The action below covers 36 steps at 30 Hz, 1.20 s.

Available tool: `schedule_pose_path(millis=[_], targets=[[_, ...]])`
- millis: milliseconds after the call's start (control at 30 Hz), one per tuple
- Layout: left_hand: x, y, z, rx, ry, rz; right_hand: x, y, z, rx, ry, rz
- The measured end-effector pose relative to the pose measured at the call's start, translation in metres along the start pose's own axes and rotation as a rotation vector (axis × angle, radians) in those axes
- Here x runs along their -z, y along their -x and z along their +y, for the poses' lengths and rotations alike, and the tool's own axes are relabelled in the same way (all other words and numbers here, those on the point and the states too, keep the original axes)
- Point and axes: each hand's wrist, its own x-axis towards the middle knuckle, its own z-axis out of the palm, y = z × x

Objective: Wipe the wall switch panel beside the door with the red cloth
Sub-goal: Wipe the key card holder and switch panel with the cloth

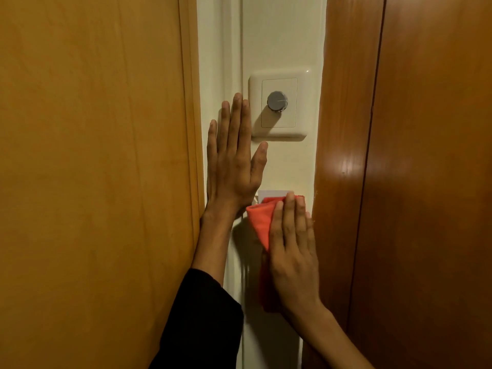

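Note:
A cream panel [279,102] with a grey round knob [277,100] sits on the narrow pale wall strip between two wooden surfaces. Below it, only the top edge of a second white panel [271,193] shows. My right hand [291,251] presses the red cloth [259,222] flat over that lower panel, hiding most of it. My left hand [234,158] lies flat and open on the wall, fingers up, just left of the knob panel, its thumb under the panel's lower edge.
A light wooden door or panel [93,169] fills the left side. A darker glossy wooden door frame [346,155] and door [431,182] stand on the right. The wall strip [282,35] between them is narrow.

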Motion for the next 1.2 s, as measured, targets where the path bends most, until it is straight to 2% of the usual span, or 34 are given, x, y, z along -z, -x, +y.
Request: schedule_pose_path(millis=[167,233,400,533,600,833,1000,1067,1200], targets=[[0.000,0.001,0.000,-0.002,-0.002,0.009,-0.011,0.037,0.008,0.238,0.095,-0.122],[0.000,0.001,0.000,-0.005,0.008,0.005,-0.005,0.041,0.015,0.194,0.087,-0.111],[0.000,-0.001,-0.001,-0.008,0.003,0.010,-0.003,0.000,-0.003,-0.029,-0.025,0.040],[0.000,0.000,0.000,-0.004,-0.005,0.011,-0.013,0.021,-0.006,0.190,0.026,-0.067],[0.000,0.001,0.000,0.001,0.002,0.000,-0.011,0.040,0.007,0.236,0.056,-0.104],[0.000,0.000,0.001,0.007,-0.025,-0.005,-0.002,0.006,0.002,0.023,-0.035,0.018],[0.002,0.000,0.002,0.005,0.001,-0.012,-0.003,0.037,0.014,0.259,0.071,-0.152],[0.002,0.001,0.003,0.003,0.008,-0.017,0.002,0.046,0.025,0.264,0.085,-0.174],[0.003,0.001,0.002,0.010,0.001,-0.024,0.011,0.020,0.026,0.077,-0.013,-0.067]])
